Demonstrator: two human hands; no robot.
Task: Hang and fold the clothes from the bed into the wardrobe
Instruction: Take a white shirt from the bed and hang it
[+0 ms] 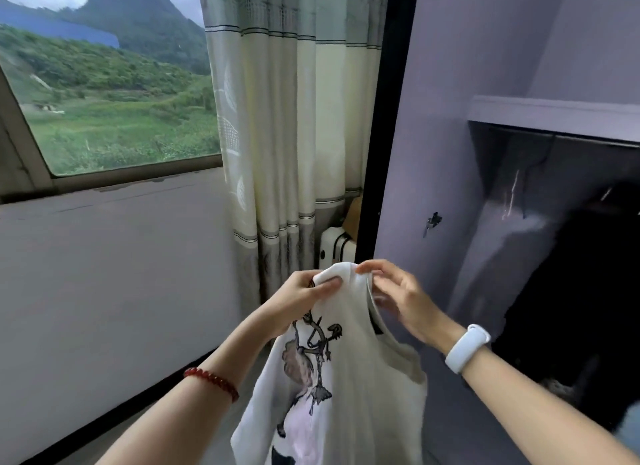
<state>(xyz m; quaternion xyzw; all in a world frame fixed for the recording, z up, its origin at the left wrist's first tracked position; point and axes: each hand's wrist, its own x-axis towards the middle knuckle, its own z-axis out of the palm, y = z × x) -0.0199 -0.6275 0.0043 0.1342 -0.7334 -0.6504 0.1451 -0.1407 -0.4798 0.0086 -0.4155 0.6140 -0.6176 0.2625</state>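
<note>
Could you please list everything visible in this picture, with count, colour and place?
shirt: one, white with a drawing, held up at centre
window: one, green hills outside, upper left
curtain: one, cream and grey, beside the window
suitcase: one, white, behind the curtain's foot
wardrobe: one, lilac, open, right, dark clothes inside
bracelet: one, red beads, left wrist
wristband: one, white, right wrist
left hand: grips the shirt's shoulder
right hand: fingers pinch the collar

grey floor (214, 426), white suitcase (337, 248) standing on it

A white printed top (346, 378) hangs upright, held up before the open wardrobe (554, 111).
</note>
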